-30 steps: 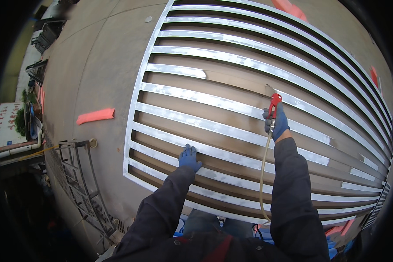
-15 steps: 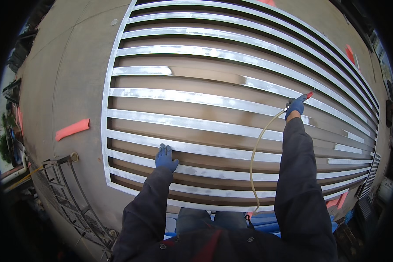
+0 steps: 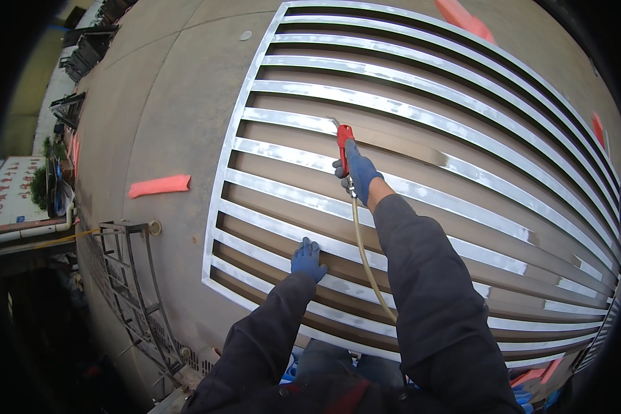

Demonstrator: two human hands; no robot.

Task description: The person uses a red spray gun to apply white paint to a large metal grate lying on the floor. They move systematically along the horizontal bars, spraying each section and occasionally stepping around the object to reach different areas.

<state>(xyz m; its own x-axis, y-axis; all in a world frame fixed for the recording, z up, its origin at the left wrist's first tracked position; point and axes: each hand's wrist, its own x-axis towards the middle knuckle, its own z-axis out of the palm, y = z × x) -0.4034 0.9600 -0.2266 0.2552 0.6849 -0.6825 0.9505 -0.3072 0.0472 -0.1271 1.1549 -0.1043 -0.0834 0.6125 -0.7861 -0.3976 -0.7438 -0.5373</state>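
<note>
Several fingers of the right hand [image 3: 357, 169] wrap a red trigger gun [image 3: 345, 141], its nozzle by a slat [image 3: 290, 119] left of the middle of the slatted metal frame [image 3: 352, 95]. Nearer and left, the left hand [image 3: 309, 261] lies with empty fingers slightly spread; slipping could drop them between slats. The pale hose [image 3: 366, 259] crosses the near slats and might snag, jerking the nozzle.

A coral-pink strip [image 3: 160, 186] lies near a dark metal frame [image 3: 126, 298] (a leafy plant [image 3: 38, 190] farther left)
</note>
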